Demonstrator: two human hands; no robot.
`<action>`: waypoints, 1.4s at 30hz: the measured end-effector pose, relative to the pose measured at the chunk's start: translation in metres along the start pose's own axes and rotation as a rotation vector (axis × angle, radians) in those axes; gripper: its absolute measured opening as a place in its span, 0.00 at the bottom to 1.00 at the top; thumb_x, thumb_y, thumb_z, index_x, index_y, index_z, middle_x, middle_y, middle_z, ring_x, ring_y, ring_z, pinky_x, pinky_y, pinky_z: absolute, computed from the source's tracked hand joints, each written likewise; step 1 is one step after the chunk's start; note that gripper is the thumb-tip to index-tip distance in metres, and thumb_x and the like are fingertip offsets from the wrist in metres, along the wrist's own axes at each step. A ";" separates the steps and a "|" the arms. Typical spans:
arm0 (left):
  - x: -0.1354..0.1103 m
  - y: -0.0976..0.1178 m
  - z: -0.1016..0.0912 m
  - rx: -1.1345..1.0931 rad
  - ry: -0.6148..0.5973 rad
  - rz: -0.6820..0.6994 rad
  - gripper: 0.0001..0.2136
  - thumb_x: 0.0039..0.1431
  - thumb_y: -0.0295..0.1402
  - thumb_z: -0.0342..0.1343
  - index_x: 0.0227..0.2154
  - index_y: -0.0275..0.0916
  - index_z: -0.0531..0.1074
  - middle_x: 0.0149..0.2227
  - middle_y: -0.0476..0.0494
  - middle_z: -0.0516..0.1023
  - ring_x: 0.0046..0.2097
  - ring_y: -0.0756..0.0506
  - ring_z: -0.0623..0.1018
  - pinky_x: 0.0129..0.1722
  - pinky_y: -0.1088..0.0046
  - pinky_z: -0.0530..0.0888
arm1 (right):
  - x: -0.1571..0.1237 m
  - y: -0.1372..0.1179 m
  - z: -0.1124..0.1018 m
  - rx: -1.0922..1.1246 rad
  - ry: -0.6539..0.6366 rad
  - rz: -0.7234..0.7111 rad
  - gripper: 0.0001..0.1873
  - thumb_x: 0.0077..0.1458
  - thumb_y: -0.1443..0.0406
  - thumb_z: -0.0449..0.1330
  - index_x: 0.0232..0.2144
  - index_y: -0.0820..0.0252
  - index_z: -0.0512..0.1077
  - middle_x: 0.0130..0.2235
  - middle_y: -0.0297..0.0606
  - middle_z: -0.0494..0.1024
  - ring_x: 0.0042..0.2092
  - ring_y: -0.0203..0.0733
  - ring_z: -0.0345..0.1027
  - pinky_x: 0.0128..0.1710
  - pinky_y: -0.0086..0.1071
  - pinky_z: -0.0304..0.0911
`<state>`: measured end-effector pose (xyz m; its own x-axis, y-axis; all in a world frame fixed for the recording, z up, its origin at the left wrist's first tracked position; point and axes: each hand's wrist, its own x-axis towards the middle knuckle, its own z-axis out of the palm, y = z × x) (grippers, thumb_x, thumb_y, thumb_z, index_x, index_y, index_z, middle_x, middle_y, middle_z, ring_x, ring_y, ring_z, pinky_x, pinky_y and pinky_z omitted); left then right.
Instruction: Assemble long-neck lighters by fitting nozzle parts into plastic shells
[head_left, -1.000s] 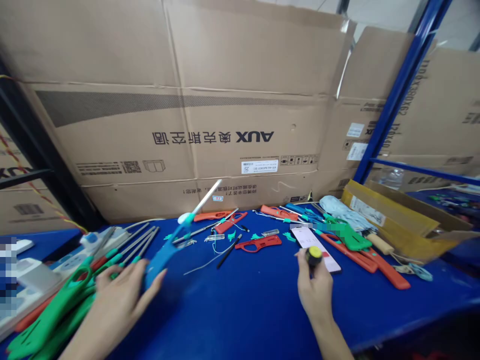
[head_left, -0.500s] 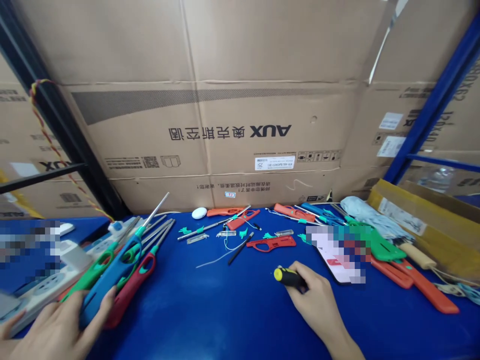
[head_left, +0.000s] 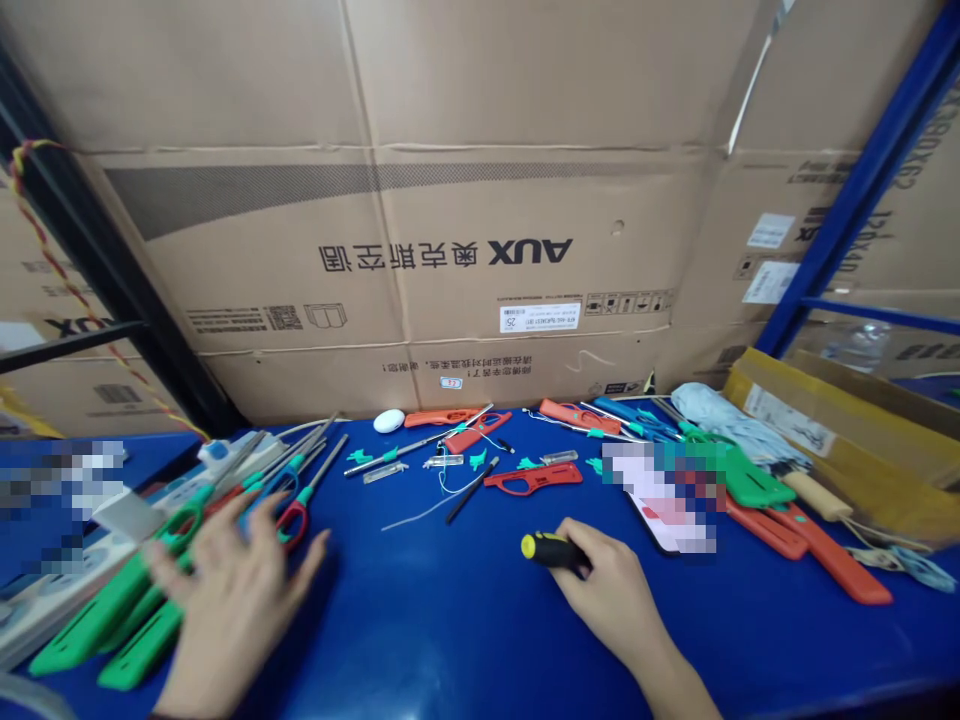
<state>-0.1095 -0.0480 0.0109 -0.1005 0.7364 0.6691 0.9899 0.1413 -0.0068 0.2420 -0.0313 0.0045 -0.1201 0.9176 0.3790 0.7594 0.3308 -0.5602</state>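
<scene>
My left hand [head_left: 236, 590] is spread open above the pile of long-nosed gas lighters at the left, its fingers apart. Green lighters [head_left: 97, 625] lie beside it, and a red lighter [head_left: 294, 525] shows behind its fingers. A blue lighter [head_left: 274, 485] is mostly hidden by this hand. My right hand [head_left: 611, 590] is closed around a black and yellow screwdriver handle [head_left: 555, 552]; the tool's other end is out of sight. Beyond the hands lie a red half shell [head_left: 536, 479], clear small tanks [head_left: 384, 472], green triggers [head_left: 478, 460] and a dark thin rod [head_left: 471, 490].
At the right are a phone [head_left: 667, 510], orange lighter shells [head_left: 840, 555], a green shell [head_left: 757, 475] and a folded umbrella [head_left: 735, 425]. Behind these stands a yellow-taped box [head_left: 847, 440]. A white power strip [head_left: 67, 570] lies left. Cardboard [head_left: 435, 200] walls the back.
My left hand was around the blue lighter and has opened, shifting right over the pile. The blue lighter now lies lower, mostly covered. My right hand still holds the screwdriver, slightly further left in view.
</scene>
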 end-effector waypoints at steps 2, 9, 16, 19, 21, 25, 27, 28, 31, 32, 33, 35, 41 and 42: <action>0.006 0.034 0.002 0.029 -0.062 0.150 0.23 0.54 0.45 0.49 0.48 0.35 0.64 0.52 0.26 0.64 0.53 0.29 0.66 0.57 0.38 0.43 | 0.000 0.001 0.001 -0.007 -0.004 0.018 0.05 0.48 0.68 0.53 0.22 0.55 0.61 0.21 0.27 0.68 0.22 0.35 0.60 0.21 0.25 0.50; 0.049 0.093 0.026 -0.192 -0.185 0.406 0.18 0.55 0.42 0.52 0.44 0.37 0.68 0.51 0.30 0.66 0.55 0.33 0.65 0.58 0.41 0.46 | -0.002 0.010 0.014 -0.073 0.032 0.073 0.09 0.50 0.56 0.59 0.32 0.52 0.65 0.29 0.29 0.75 0.27 0.40 0.70 0.24 0.27 0.56; 0.112 0.133 0.055 -0.202 -0.341 0.365 0.11 0.63 0.34 0.43 0.39 0.38 0.70 0.46 0.37 0.71 0.51 0.39 0.68 0.59 0.48 0.49 | 0.003 0.020 0.011 -0.125 0.151 0.167 0.13 0.57 0.51 0.51 0.35 0.49 0.70 0.30 0.33 0.74 0.32 0.43 0.70 0.25 0.30 0.58; 0.133 0.146 0.065 -0.196 -0.420 0.379 0.11 0.61 0.36 0.46 0.37 0.38 0.72 0.41 0.37 0.74 0.48 0.39 0.70 0.51 0.56 0.62 | 0.004 0.026 0.011 -0.153 0.166 0.155 0.13 0.52 0.50 0.58 0.31 0.50 0.72 0.29 0.34 0.72 0.34 0.45 0.69 0.30 0.32 0.60; 0.139 0.152 0.071 -0.179 -0.488 0.391 0.12 0.58 0.40 0.51 0.34 0.38 0.73 0.40 0.35 0.75 0.47 0.36 0.71 0.46 0.57 0.66 | 0.004 0.030 0.012 -0.157 0.188 0.156 0.12 0.51 0.52 0.60 0.30 0.52 0.73 0.30 0.35 0.71 0.34 0.45 0.68 0.32 0.34 0.60; 0.140 0.158 0.078 -0.135 -0.590 0.393 0.14 0.54 0.41 0.55 0.38 0.36 0.71 0.44 0.31 0.74 0.48 0.33 0.71 0.44 0.54 0.66 | 0.005 0.034 0.011 -0.131 0.305 0.165 0.09 0.57 0.61 0.54 0.38 0.56 0.71 0.38 0.40 0.73 0.40 0.48 0.68 0.38 0.39 0.60; 0.140 0.157 0.077 -0.128 -0.622 0.406 0.12 0.57 0.38 0.53 0.39 0.35 0.70 0.44 0.31 0.74 0.47 0.34 0.72 0.43 0.55 0.67 | 0.006 0.030 0.008 -0.100 0.357 0.136 0.12 0.58 0.66 0.50 0.43 0.56 0.69 0.43 0.42 0.73 0.45 0.48 0.66 0.42 0.40 0.60; 0.140 0.156 0.076 -0.128 -0.634 0.419 0.12 0.59 0.37 0.52 0.41 0.34 0.70 0.43 0.31 0.74 0.46 0.35 0.73 0.43 0.57 0.68 | 0.008 0.026 0.007 -0.083 0.350 0.107 0.13 0.58 0.67 0.49 0.43 0.56 0.69 0.44 0.42 0.73 0.46 0.47 0.66 0.44 0.41 0.59; 0.140 0.155 0.071 -0.135 -0.659 0.466 0.14 0.62 0.35 0.52 0.46 0.33 0.67 0.46 0.36 0.73 0.44 0.41 0.74 0.43 0.60 0.72 | 0.016 0.011 0.006 -0.055 0.182 -0.027 0.13 0.55 0.70 0.51 0.41 0.56 0.70 0.43 0.39 0.75 0.47 0.44 0.67 0.49 0.39 0.58; 0.140 0.156 0.070 -0.135 -0.666 0.478 0.14 0.62 0.35 0.52 0.48 0.34 0.66 0.47 0.38 0.72 0.44 0.42 0.74 0.43 0.60 0.73 | 0.021 0.005 0.007 -0.065 0.101 -0.068 0.15 0.53 0.72 0.52 0.42 0.56 0.69 0.44 0.39 0.75 0.48 0.44 0.66 0.50 0.39 0.56; 0.140 0.156 0.070 -0.135 -0.672 0.488 0.15 0.62 0.34 0.52 0.49 0.35 0.66 0.48 0.39 0.71 0.45 0.43 0.74 0.43 0.60 0.73 | 0.028 0.000 0.008 -0.088 0.022 -0.099 0.18 0.51 0.73 0.53 0.44 0.57 0.69 0.46 0.39 0.75 0.49 0.44 0.66 0.52 0.38 0.55; 0.141 0.159 0.070 -0.139 -0.685 0.499 0.15 0.61 0.34 0.53 0.50 0.36 0.65 0.49 0.40 0.70 0.45 0.43 0.74 0.43 0.59 0.74 | 0.044 -0.008 0.011 -0.172 -0.117 -0.106 0.22 0.48 0.75 0.54 0.47 0.62 0.68 0.48 0.43 0.74 0.51 0.45 0.65 0.54 0.37 0.53; 0.149 0.162 0.070 -0.218 -0.688 0.479 0.15 0.61 0.34 0.53 0.49 0.35 0.66 0.49 0.39 0.70 0.45 0.43 0.74 0.43 0.59 0.73 | 0.084 -0.006 0.022 -0.259 -0.143 -0.153 0.15 0.45 0.74 0.55 0.37 0.60 0.72 0.39 0.42 0.75 0.46 0.47 0.65 0.47 0.37 0.55; 0.151 0.159 0.068 -0.238 -0.685 0.463 0.15 0.61 0.35 0.53 0.49 0.35 0.66 0.49 0.39 0.70 0.45 0.43 0.74 0.43 0.59 0.73 | 0.086 -0.003 0.024 -0.260 -0.124 -0.158 0.13 0.45 0.74 0.55 0.34 0.60 0.72 0.38 0.42 0.74 0.45 0.46 0.65 0.45 0.36 0.55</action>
<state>0.0262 0.1308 0.0607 0.3566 0.9334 0.0403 0.9329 -0.3581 0.0389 0.2141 0.0513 0.0215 -0.3139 0.8847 0.3446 0.8610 0.4182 -0.2893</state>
